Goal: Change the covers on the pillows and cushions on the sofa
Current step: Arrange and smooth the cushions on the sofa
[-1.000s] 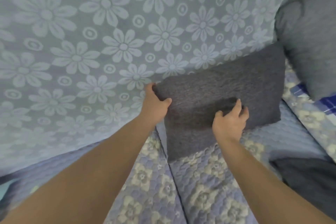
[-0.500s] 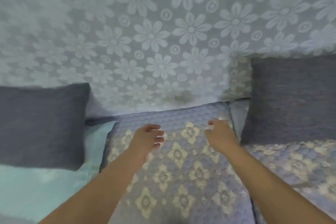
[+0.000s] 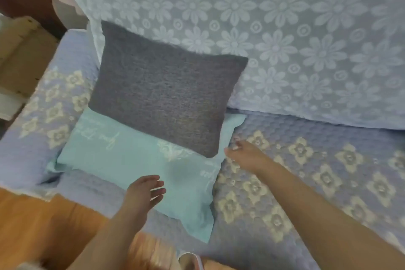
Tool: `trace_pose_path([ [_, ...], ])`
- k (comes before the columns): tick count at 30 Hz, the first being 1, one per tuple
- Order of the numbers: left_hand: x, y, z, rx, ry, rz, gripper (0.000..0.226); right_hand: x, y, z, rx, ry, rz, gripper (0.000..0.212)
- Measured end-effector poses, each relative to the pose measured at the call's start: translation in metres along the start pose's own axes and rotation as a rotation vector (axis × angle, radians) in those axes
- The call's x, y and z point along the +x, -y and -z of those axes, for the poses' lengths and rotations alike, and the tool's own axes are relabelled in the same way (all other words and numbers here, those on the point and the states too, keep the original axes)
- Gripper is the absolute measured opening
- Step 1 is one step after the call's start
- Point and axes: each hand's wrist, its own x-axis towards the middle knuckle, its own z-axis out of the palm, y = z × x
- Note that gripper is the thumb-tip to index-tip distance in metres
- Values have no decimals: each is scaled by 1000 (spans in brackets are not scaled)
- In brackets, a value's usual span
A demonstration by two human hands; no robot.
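A dark grey cushion (image 3: 166,98) leans against the sofa back at the left end of the seat. It rests partly on a flat mint-green pillow (image 3: 131,160) with a pale printed pattern. My left hand (image 3: 143,192) hovers over the pillow's near edge, fingers spread and holding nothing. My right hand (image 3: 245,153) reaches toward the pillow's right corner beside the grey cushion, fingers loose and empty.
The sofa seat (image 3: 317,171) wears a quilted lilac cover with cream flowers, and a pale floral throw (image 3: 285,28) hangs over the backrest. The left armrest (image 3: 43,103) borders the pillows. Wooden floor (image 3: 43,226) lies in front, with a slipper (image 3: 190,261) at the bottom edge.
My view has swung left from the right grey cushion to the left end of the sofa. Both hands let go of that cushion and now reach empty toward the mint pillow.
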Motion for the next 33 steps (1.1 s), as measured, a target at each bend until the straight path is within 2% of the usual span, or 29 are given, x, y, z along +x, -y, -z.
trace_pose_path([
  [2, 18, -8, 26, -3, 76, -18, 18, 35, 27, -23, 250, -69, -25, 96],
  [3, 24, -14, 39, 9, 110, -27, 17, 51, 39, -35, 373, -94, -52, 99],
  [5, 27, -26, 65, 70, 153, -64, 15, 70, 59, -57, 557, -121, -96, 85],
  [7, 20, -47, 89, 185, 192, -175, 15, 66, 75, -73, 595, -177, -70, 66],
  [10, 3, -78, 106, 497, 182, -514, 38, 2, 121, -72, 542, -259, 78, 56],
  [13, -25, -102, 94, 861, -35, -1028, 93, -98, 169, -49, 607, -337, 237, 44],
  [14, -39, -108, 84, 905, -85, -1173, 102, -134, 177, -36, 661, -382, 274, 37],
  [16, -68, -113, 54, 890, -103, -1394, 103, -201, 175, 8, 741, -495, 306, 25],
  [18, -89, -103, 12, 912, -5, -1514, 100, -248, 146, 55, 803, -614, 226, 24],
  [20, -107, -77, -41, 1027, 216, -1564, 100, -270, 105, 93, 859, -668, 41, 32],
  [22, -127, -43, -95, 1138, 442, -1514, 100, -278, 61, 116, 941, -706, -91, 24],
  [25, -173, -22, -157, 968, 625, -1337, 100, -271, 6, 141, 1025, -765, -166, 17],
  [29, -246, -41, -201, 558, 710, -1473, 58, -264, -31, 146, 1051, -599, -162, 17],
  [31, -271, -46, -210, 521, 669, -1411, 38, -268, -33, 141, 1075, -530, -164, 18],
  [33, -287, -51, -205, 531, 567, -1302, 29, -273, -28, 139, 1113, -498, -169, 20],
])
